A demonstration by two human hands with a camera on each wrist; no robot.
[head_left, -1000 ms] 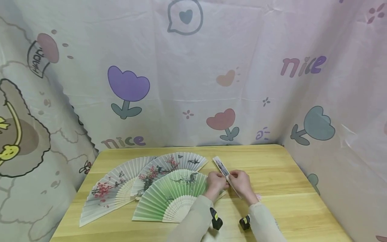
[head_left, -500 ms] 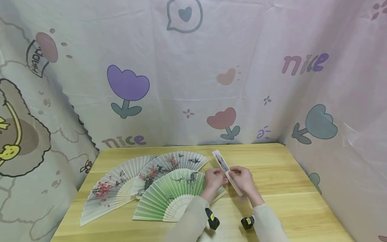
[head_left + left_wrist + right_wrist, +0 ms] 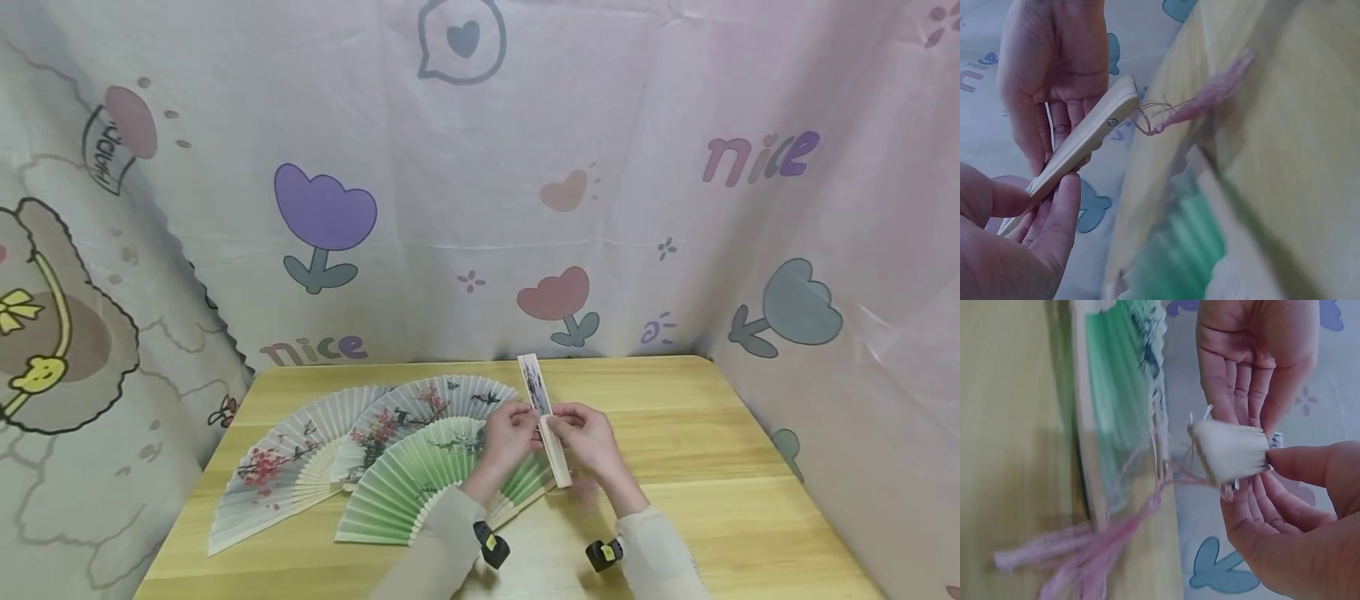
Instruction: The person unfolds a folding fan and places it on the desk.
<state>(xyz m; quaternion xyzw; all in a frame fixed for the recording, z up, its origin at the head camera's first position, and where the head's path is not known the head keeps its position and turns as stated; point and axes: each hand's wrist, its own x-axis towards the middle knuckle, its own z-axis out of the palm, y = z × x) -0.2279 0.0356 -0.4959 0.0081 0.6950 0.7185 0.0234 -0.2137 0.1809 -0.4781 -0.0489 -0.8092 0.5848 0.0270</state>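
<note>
A folded hand fan [image 3: 557,460] is held up over the table between both hands, its far end tipped slightly left in the head view. My left hand [image 3: 510,432] pinches it between thumb and fingers on the left side. On the other side, my right hand [image 3: 591,435] grips it, thumb on the near face in the right wrist view. A pink tassel [image 3: 1107,547] dangles by cords from its pivot end. Beneath and left of the hands lies an open green fan [image 3: 401,496], partly covered by the left forearm.
Two open fans with blossom prints lie further left: a grey-white fan [image 3: 273,471] and another patterned fan [image 3: 420,408], overlapping each other and the green one. The wooden table [image 3: 690,450] ends at a printed curtain [image 3: 450,208] behind and at the sides.
Both hands have lifted the folded fan off the table and shifted it left. It has turned more upright in the head view, and more of its pale ribs show.
</note>
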